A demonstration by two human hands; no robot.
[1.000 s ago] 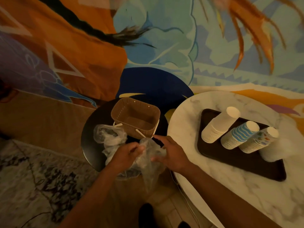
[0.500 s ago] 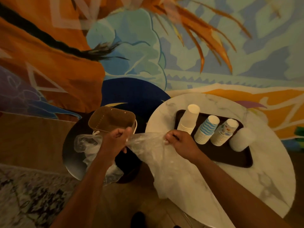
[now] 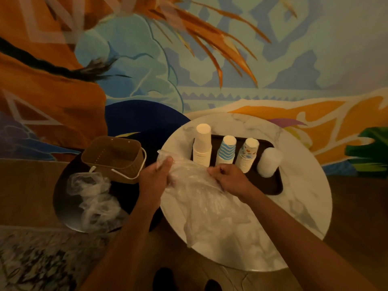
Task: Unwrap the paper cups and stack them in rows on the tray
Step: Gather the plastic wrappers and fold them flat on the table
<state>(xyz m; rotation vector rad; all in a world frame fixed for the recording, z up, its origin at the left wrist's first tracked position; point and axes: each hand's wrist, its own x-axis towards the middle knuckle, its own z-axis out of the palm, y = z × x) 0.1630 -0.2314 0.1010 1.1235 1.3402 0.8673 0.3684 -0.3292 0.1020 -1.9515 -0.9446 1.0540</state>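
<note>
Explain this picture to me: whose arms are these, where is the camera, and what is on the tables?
No machine here: both arms belong to a person, whose head-worn camera looks forward and down. The left hand and the right hand each hold an edge of a clear plastic wrapper, spread over the round marble table. Behind it, a dark tray carries upside-down cup stacks in a row: a plain white stack, a blue-striped stack, a patterned stack and a pale fourth stack too blurred to read. On the dark side table sit a brown basket and more crumpled plastic.
</note>
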